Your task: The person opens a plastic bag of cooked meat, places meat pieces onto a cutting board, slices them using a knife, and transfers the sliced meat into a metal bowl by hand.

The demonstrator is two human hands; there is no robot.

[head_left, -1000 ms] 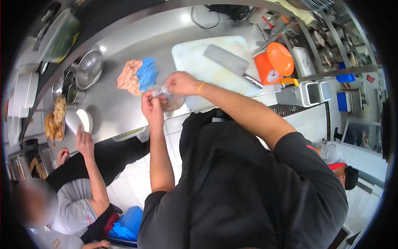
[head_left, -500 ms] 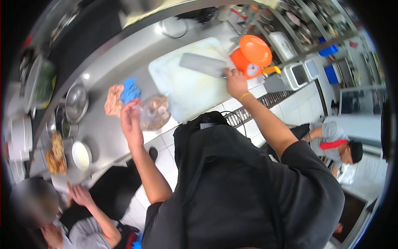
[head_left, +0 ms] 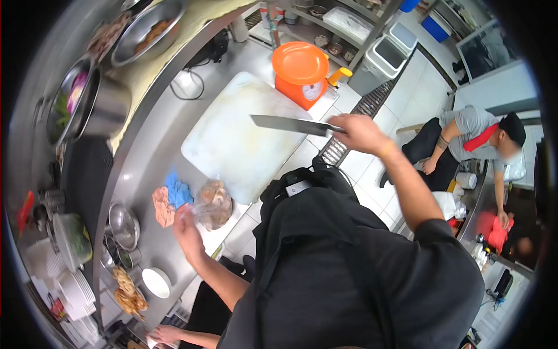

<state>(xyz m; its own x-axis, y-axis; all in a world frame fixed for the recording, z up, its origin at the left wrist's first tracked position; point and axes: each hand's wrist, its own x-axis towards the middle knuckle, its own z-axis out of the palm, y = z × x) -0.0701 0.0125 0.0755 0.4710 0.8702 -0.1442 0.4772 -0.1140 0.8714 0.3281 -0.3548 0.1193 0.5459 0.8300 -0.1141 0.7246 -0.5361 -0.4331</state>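
My right hand is closed round the handle of a cleaver, whose blade points left above the right part of the white cutting board. At the board's lower left, my left hand has its fingers closed on the gathered end of a clear plastic bag. The bag rests on the steel counter with pale brown pieces inside. Just beyond my left hand lie a blue cloth and a pink cloth.
An orange scale stands past the board's right corner. Metal bowls, a white bowl and cooked chicken are at the lower left. One co-worker's hand is near the bottom; another person sits at right.
My right hand has left the bag, gripped the cleaver and lifted it off the board. My left hand stays at the bag. The view has turned towards the right.
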